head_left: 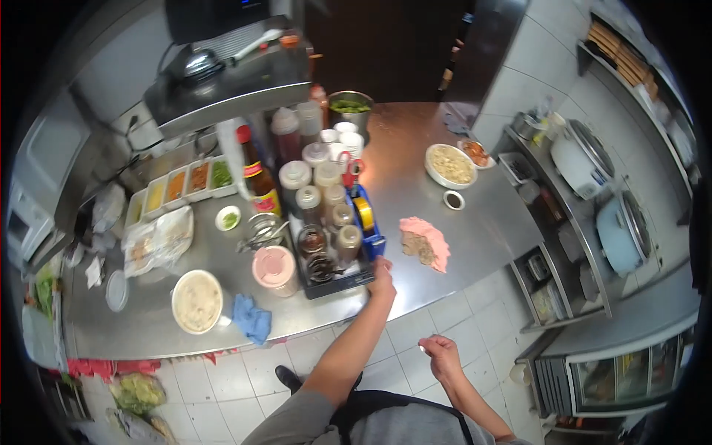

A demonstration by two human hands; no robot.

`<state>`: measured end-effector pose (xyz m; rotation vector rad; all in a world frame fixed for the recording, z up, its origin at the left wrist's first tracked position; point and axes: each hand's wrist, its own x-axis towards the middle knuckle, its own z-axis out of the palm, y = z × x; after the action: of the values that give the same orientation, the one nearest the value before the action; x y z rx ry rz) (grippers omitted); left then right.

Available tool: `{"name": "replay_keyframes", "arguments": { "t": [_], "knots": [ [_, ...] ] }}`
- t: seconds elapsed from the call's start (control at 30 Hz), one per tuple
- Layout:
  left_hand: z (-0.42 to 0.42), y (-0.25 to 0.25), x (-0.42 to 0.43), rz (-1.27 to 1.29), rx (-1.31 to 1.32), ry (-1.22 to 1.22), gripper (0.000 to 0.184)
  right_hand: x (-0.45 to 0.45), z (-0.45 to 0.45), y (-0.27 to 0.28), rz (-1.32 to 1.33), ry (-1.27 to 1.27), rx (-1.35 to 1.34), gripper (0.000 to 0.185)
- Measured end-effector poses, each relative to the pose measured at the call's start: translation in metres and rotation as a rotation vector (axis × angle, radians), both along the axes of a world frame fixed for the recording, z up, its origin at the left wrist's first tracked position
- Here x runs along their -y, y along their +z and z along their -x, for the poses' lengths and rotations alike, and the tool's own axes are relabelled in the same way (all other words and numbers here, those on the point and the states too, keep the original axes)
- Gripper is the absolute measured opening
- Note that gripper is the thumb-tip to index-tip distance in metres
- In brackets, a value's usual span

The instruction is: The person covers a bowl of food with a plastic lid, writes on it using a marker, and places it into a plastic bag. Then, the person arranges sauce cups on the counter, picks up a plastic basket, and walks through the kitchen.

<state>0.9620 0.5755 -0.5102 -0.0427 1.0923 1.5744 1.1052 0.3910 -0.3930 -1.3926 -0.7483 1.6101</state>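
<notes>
My left hand is at the front right corner of a black tray, its fingers closed against the near end of a blue tape dispenser with a yellow roll. My right hand is over the floor in front of the counter, fingers pinched on a small white thing too small to name. Squeeze bottles and jars fill the tray. Red-handled scissors stand behind the dispenser. To its right, a pink cloth or sheet with a brownish patch lies on the steel counter.
Left on the counter are a white tub, a blue cloth, a pink-lidded container and a sauce bottle. A noodle-like food bowl and a small dark sauce cup sit at right. Rice cookers stand on shelves.
</notes>
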Motion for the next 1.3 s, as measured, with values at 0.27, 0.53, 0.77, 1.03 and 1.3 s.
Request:
{"name": "replay_keyframes", "arguments": {
  "t": [0.27,0.53,0.77,1.03,1.3],
  "knots": [
    [0.012,0.114,0.086,-0.483,-0.251,-0.644,0.025,0.029,-0.025,-0.042,0.047,0.133,0.16,0.007],
    [0.229,0.226,0.18,-0.681,-0.829,0.175,0.025,0.011,0.127,0.0,-0.26,0.678,-0.027,0.015],
    [0.422,0.219,0.211,-0.34,-0.745,0.291,0.024,0.056,0.323,0.031,0.132,0.755,-0.381,0.021],
    [0.503,0.137,0.192,0.042,-0.528,-0.121,0.027,0.071,0.382,-0.021,0.186,0.606,-0.352,0.015],
    [0.514,0.109,0.183,0.134,-0.086,-0.65,0.027,0.047,0.4,-0.034,-0.26,0.629,-0.022,0.015]
  ]
}}
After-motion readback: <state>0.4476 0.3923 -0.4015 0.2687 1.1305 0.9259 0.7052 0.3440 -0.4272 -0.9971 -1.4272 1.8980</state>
